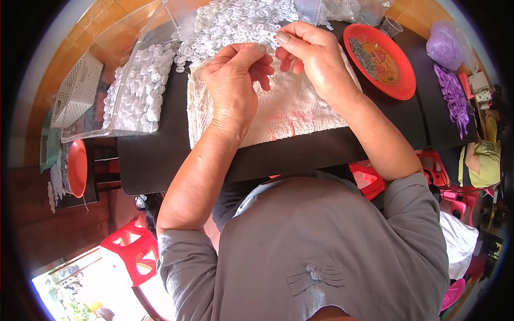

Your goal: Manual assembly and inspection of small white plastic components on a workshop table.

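Bare left hand point(231, 80) and right hand point(318, 61) pinch, anything held unclear, at upper centre; small white oval plastic rings point(235, 21) heap just beyond, toward the top edge.

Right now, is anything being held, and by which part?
It cannot be told: the left hand and right hand each have the thumb close to the fingers near the pale cloth, but anything pinched there is too small to make out.

The towel point(310, 120) is rough cloth, the surface point(155, 163) smooth, the plate point(405, 77) glossy plastic; white pieces point(235, 21) are probably plastic.
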A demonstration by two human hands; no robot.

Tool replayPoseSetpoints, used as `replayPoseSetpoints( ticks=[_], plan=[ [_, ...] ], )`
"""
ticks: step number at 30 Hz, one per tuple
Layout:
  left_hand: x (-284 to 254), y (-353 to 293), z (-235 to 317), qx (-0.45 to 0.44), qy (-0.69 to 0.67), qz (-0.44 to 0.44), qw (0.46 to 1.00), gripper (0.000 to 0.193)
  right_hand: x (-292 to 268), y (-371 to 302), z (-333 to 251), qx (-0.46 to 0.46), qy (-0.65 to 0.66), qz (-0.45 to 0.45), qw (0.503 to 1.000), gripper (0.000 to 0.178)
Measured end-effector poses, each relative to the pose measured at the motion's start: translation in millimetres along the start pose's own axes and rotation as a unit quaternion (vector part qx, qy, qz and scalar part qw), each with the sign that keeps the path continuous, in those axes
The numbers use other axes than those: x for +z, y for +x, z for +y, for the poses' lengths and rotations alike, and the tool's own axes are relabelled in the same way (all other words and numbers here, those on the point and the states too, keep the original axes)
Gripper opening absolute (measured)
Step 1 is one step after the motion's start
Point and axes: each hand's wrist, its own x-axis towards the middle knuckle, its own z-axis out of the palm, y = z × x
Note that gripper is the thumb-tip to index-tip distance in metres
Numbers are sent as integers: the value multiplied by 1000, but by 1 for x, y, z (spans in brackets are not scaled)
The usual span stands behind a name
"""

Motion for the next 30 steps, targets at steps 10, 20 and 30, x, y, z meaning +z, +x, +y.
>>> replayPoseSetpoints(
  ticks=[10, 20, 30],
  plan=[
    [0, -2, 0, 9, 15, -10, 1000, 9, -1, 0, -2, 5, 7, -6, 1000, 24],
    [2, -3, -3, 30, 34, -10, 999, 10, 0, -1, -4, 11, 50, -27, 998, 21],
    [2, -2, -3, 8, 37, -52, 998, 9, -5, 1, 0, 5, 49, -23, 999, 21]
  ],
)
